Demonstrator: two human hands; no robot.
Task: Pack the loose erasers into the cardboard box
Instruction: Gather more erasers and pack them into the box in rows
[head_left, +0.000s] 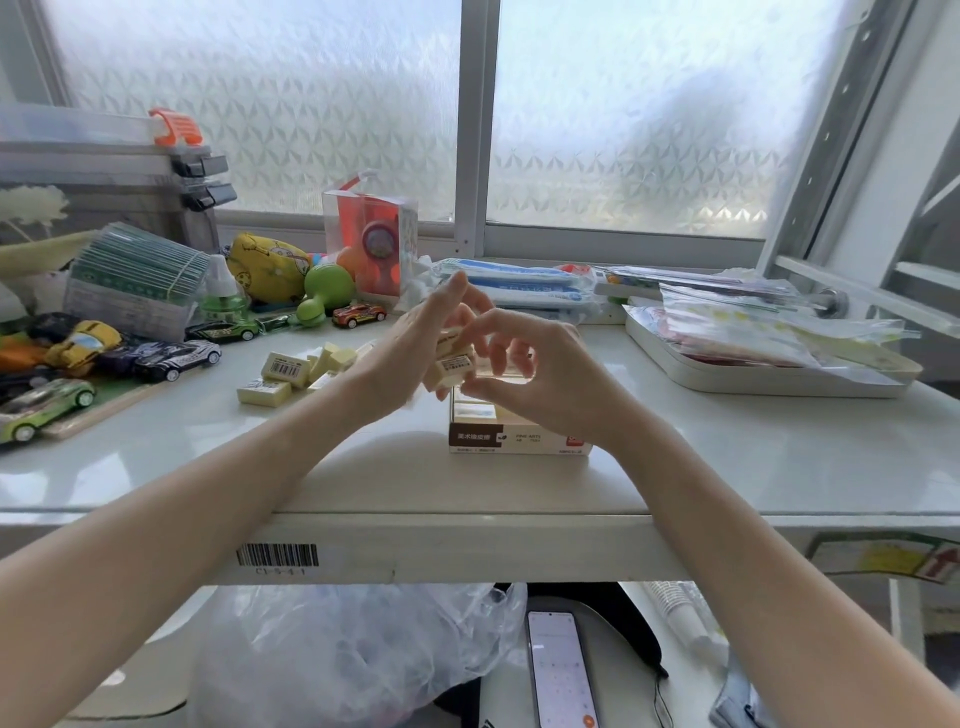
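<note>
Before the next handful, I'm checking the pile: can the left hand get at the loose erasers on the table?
Probably yes: the loose erasers lie uncovered just left of the left hand, though it already holds erasers.

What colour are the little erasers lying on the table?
Pale yellow erasers, some with white barcode labels; seen in the head view.

1 head-worn view looks forward and down, close over the white table (727, 467).
</note>
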